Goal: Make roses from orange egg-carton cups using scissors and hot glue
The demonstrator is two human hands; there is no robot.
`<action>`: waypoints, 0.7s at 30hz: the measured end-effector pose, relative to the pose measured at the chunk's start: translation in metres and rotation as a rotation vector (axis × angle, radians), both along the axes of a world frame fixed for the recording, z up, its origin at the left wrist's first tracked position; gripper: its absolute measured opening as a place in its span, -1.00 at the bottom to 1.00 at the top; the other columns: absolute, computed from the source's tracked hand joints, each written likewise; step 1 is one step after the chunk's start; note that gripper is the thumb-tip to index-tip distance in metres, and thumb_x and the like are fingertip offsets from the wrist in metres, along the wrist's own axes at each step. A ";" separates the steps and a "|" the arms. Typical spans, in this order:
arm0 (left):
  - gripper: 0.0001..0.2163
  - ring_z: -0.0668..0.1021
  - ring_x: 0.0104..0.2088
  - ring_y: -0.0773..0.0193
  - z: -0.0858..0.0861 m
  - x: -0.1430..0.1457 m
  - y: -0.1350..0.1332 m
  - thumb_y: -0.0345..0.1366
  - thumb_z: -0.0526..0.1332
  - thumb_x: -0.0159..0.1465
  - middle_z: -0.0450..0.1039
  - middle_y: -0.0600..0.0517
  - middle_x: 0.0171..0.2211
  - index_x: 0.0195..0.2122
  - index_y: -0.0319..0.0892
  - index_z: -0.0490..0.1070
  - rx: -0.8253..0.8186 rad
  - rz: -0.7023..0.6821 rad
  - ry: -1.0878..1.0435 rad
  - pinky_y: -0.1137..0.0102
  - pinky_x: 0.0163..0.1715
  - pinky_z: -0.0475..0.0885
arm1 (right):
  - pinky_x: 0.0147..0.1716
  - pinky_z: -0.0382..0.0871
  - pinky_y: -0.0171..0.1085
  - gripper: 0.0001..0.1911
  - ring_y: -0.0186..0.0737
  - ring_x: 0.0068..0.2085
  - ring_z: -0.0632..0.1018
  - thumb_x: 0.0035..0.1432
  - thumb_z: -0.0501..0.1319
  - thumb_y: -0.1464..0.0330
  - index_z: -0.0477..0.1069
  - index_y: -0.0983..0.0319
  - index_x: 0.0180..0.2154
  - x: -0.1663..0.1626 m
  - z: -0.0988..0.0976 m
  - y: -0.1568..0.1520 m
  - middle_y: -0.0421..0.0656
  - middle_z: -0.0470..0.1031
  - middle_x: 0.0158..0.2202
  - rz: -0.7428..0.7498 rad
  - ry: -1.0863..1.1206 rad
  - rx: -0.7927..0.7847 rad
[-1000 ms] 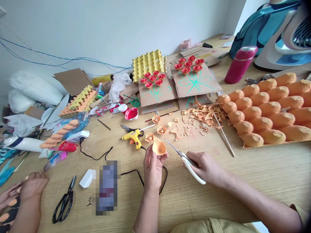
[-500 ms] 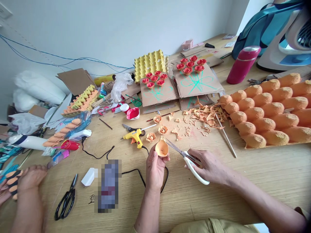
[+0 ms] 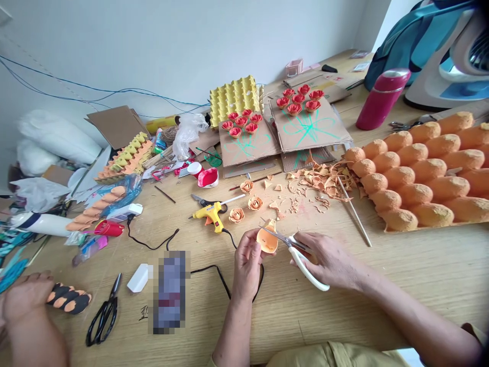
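Note:
My left hand (image 3: pixel 248 260) grips an orange egg-carton cup (image 3: pixel 268 241), its hollow facing up toward me. White-handled scissors (image 3: pixel 308 269) are in my right hand (image 3: pixel 328 259), fingers wrapped round the handles. Their blades reach left across the cup's upper edge, near a pointed flap at its top; whether they are closed on it I cannot tell. Just beyond lie orange paper roses (image 3: pixel 255 203) and a yellow glue gun (image 3: pixel 209 216), whose black cord runs behind my left wrist. Orange paper scraps (image 3: pixel 321 181) are strewn farther back to the right.
Orange egg trays (image 3: pixel 424 178) stand at the right, near a magenta bottle (image 3: pixel 383 99). Cardboard pieces (image 3: pixel 311 122) bear red flowers at the back. Black-handled scissors (image 3: pixel 105 313) lie left, beside a pixelated object (image 3: pixel 170 293). Another person's hand (image 3: pixel 28 295) rests by a black-and-orange carton strip (image 3: pixel 69 298).
My left hand has turned the cup and shifted it slightly right and down, so the blades now cross its top. The other person's hand moved left, off the black-and-orange strip.

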State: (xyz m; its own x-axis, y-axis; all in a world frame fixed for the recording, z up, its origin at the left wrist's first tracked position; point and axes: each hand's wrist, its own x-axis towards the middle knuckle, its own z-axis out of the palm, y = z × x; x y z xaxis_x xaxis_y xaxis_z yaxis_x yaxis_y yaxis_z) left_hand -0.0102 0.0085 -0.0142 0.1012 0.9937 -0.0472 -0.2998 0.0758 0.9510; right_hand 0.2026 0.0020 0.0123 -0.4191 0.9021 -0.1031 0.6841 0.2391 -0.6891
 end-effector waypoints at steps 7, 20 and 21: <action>-0.70 0.58 -0.16 0.15 0.001 -0.003 -0.001 -0.05 0.29 0.31 0.54 -0.07 -0.09 -0.04 -0.10 0.53 0.007 0.002 0.066 0.41 -0.29 0.53 | -0.32 0.22 -0.22 -0.69 -0.18 -0.39 0.41 0.35 0.10 0.07 0.21 0.15 -0.33 0.002 -0.006 0.000 -0.16 0.44 -0.39 0.027 -0.003 0.087; -0.70 0.52 -0.34 0.27 0.011 0.004 0.002 -0.04 0.30 0.29 0.54 -0.05 -0.24 -0.13 -0.17 0.56 -0.037 0.060 -0.099 0.46 -0.44 0.49 | -0.43 0.07 -0.26 -0.71 -0.24 -0.49 0.32 0.35 0.07 0.17 0.14 0.13 -0.40 -0.001 -0.006 -0.003 -0.24 0.31 -0.51 0.025 -0.026 0.084; -0.70 0.51 -0.37 0.29 0.011 0.003 0.002 -0.05 0.30 0.30 0.53 -0.03 -0.27 -0.13 -0.17 0.55 -0.039 0.061 -0.110 0.46 -0.45 0.48 | -0.44 0.06 -0.26 -0.72 -0.25 -0.50 0.32 0.34 0.09 0.19 0.14 0.13 -0.41 -0.001 -0.007 -0.003 -0.25 0.32 -0.52 0.023 -0.021 0.074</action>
State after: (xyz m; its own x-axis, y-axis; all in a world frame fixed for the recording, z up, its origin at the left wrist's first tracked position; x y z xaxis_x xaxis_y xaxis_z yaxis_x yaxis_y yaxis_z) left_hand -0.0068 0.0106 -0.0031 0.0469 0.9959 -0.0780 -0.4076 0.0903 0.9087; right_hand 0.2018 -0.0014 0.0048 -0.4379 0.8979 -0.0454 0.6918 0.3043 -0.6548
